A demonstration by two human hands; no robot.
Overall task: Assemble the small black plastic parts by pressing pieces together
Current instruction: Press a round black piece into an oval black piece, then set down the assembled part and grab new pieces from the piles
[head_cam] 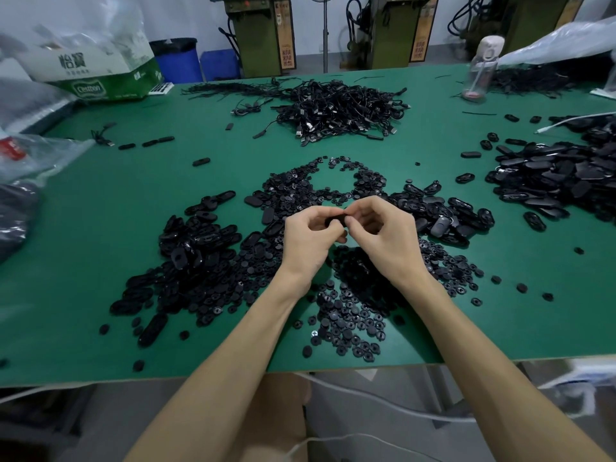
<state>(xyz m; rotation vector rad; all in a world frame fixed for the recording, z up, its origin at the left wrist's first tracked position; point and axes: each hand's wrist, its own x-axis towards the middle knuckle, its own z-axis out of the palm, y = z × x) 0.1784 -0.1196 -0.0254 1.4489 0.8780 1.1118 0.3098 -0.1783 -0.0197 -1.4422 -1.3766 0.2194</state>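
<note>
My left hand (308, 240) and my right hand (383, 235) meet above the middle of the green table (100, 228). Both pinch one small black plastic part (333, 222) between their curled fingers and thumbs; most of the part is hidden by the fingers. Under and around my hands lie heaps of small round black pieces (346, 315). A pile of black oval shells (196, 241) lies to the left, and another group of oval shells (446, 215) lies just right of my hands.
A tangle of black cables (336, 108) sits at the table's far middle. A big heap of oval shells (560, 175) fills the right side. A clear bottle (480, 71) stands far right, a green-and-white carton (100, 71) and plastic bags far left.
</note>
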